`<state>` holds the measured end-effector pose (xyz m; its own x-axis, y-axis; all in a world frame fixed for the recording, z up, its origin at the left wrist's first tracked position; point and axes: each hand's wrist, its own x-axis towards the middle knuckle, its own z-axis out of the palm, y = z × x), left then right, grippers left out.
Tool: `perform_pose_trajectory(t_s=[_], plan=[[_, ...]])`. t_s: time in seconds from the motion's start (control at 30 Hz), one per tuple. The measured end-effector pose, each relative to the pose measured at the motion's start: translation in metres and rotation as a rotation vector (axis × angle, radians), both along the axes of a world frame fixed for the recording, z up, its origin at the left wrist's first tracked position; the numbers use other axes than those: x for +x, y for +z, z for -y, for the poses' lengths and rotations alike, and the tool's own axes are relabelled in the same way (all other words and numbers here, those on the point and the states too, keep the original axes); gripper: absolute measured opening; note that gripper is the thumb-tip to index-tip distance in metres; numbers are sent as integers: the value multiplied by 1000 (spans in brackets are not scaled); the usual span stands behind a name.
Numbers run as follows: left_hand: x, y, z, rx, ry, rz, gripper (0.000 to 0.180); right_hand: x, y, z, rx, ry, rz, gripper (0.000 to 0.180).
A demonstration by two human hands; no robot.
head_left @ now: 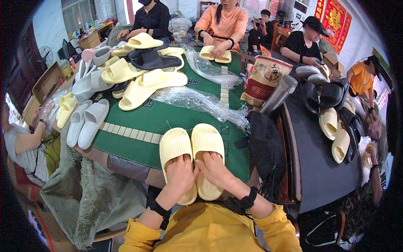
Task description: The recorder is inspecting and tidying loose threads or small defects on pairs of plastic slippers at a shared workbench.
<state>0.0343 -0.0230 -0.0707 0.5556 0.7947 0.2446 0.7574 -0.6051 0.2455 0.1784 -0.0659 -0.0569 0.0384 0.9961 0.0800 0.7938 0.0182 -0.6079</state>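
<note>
A pair of pale yellow slippers lies side by side at the near edge of the green table, toes pointing away from me. My left hand (179,178) reaches into the left slipper (175,143), its fingers hidden under the ribbed strap. In the same way my right hand (216,171) has its fingers under the strap of the right slipper (208,137). Both hands hold the pair together, thumbs close to each other between the slippers. A thin clear strand rises by the left slipper's toe. Beyond it lies a bundle of clear plastic ties (205,105).
A heap of yellow, grey and black slippers (145,82) covers the far left. A red and tan bag (266,77) and a steel tumbler (280,93) stand at the right. More slippers lie on the dark side table (319,168). Several people sit around, some handling slippers.
</note>
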Motion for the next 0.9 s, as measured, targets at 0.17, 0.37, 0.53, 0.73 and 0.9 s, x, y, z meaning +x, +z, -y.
perform_pose_trajectory(t_s=[0.17,0.37,0.53,0.73,0.9], plan=[[0,2,3,-27,18,99,41,1,15,16,199,85,-32,30],[-3,1,11,-37,15,169,37,50,45,12,349,-124,-144,13],[-6,-1,15,-31,10,152,38,95,23,-50,241,-263,-200,18],[-6,-1,12,-43,15,165,41,98,-2,-83,132,-264,-171,23],[-8,-7,13,-104,19,155,44,83,23,-90,38,-236,-614,19]])
